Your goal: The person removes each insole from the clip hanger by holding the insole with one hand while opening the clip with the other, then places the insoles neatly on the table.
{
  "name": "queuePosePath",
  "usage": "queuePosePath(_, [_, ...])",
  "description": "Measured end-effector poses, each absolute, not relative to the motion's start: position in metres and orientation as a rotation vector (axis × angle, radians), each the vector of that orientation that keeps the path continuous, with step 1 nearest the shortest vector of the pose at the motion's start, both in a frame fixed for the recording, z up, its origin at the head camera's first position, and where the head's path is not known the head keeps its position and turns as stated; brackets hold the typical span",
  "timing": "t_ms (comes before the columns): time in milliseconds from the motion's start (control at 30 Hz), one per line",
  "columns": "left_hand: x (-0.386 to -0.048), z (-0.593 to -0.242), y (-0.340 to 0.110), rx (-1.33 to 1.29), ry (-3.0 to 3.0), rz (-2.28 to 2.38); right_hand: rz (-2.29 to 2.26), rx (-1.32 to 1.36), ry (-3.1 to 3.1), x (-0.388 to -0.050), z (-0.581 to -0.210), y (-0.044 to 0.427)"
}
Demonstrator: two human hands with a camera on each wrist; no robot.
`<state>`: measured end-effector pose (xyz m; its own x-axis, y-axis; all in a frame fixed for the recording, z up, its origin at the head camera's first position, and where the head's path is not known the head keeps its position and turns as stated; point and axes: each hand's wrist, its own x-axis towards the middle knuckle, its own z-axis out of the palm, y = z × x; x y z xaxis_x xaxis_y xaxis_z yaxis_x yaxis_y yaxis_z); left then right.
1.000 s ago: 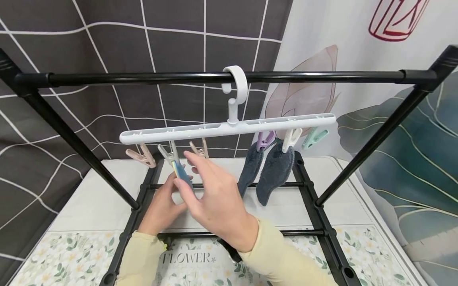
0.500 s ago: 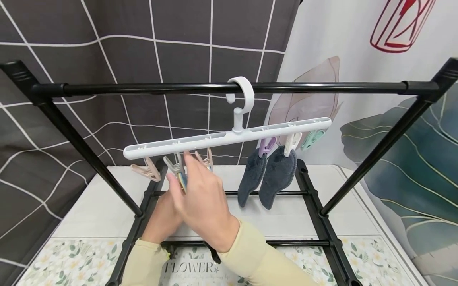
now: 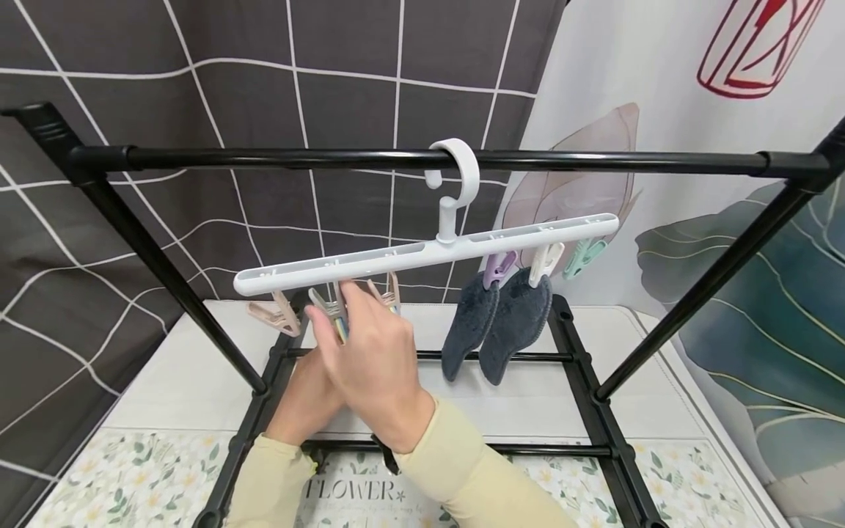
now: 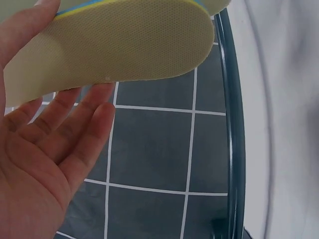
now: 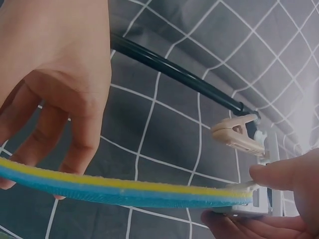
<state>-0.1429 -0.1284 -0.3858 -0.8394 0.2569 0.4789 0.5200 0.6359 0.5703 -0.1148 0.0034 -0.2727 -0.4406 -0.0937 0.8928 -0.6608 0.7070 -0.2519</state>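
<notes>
A white clip hanger (image 3: 422,254) hooks over the black rack's top bar. My right hand (image 3: 376,359) pinches a pale grey clothespin (image 3: 323,302) under the hanger's left half. That clothespin sits on the end of an insole (image 5: 124,191) with a blue and yellow edge. My left hand (image 4: 55,149) holds the insole, thumb at one edge and fingertips at the other; its underside is beige. In the head view my right hand hides most of it. Two dark grey fuzzy insoles (image 3: 518,323) hang on the right from a purple clothespin (image 3: 498,268) and a white clothespin (image 3: 546,262).
Beige clothespins (image 3: 277,315) flank the grey one, and a mint clothespin (image 3: 584,257) hangs at the far right. The black rack (image 3: 561,163) stands on a table with a floral cover (image 3: 152,469). A dark grid-pattern cloth (image 3: 251,110) forms the backdrop.
My right hand has moved from beside the insole onto the grey clothespin and now pinches it. The hanger's left end has dipped. The head view has shifted slightly.
</notes>
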Motion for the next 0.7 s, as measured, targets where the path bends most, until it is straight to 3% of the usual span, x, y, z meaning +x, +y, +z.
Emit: queuePosePath(700, [-0.1387,-0.3840,-0.1295,-0.623,-2.498,-1.094,0.846,0.661,-1.856,-0.1181,-0.2708,0.0080])
